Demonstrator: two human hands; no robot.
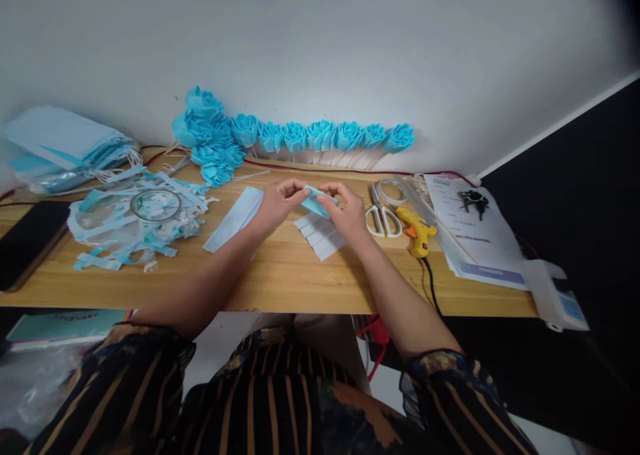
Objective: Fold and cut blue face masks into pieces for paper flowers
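Observation:
Between both hands, just above the table, is a small folded piece of light-blue mask fabric. My left hand pinches its left end between thumb and finger. With thumb and fingers closed, my right hand grips the other end. Below my right hand lies a pleated whitish piece of mask fabric on the wood. A longer pale-blue mask strip lies partly beneath my left hand and wrist. White-handled scissors rest just right of my right hand.
Blue fabric flowers on sticks lean along the wall. Stacked masks, blue and white scraps and a black phone lie left. A yellow glue gun, clear tape roll, papers and keys lie right.

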